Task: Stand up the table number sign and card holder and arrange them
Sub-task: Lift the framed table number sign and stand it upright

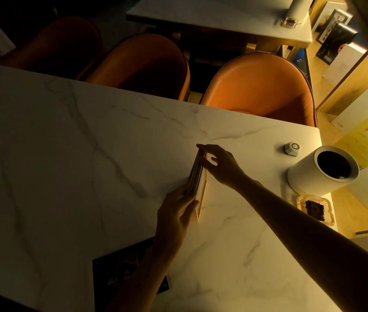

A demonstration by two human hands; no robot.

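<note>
A flat wooden card holder stands on its long edge near the middle of the white marble table, seen almost from above. My left hand presses against its near end and left face. My right hand rests its fingertips on the far top edge, fingers spread. A dark flat panel lies under my left forearm at the near edge; I cannot tell whether it is the table number sign.
A white cylinder with a dark opening stands at the table's right edge, beside a small white call button and a glass ashtray. Three orange chairs line the far side. Shelves with books run along the right.
</note>
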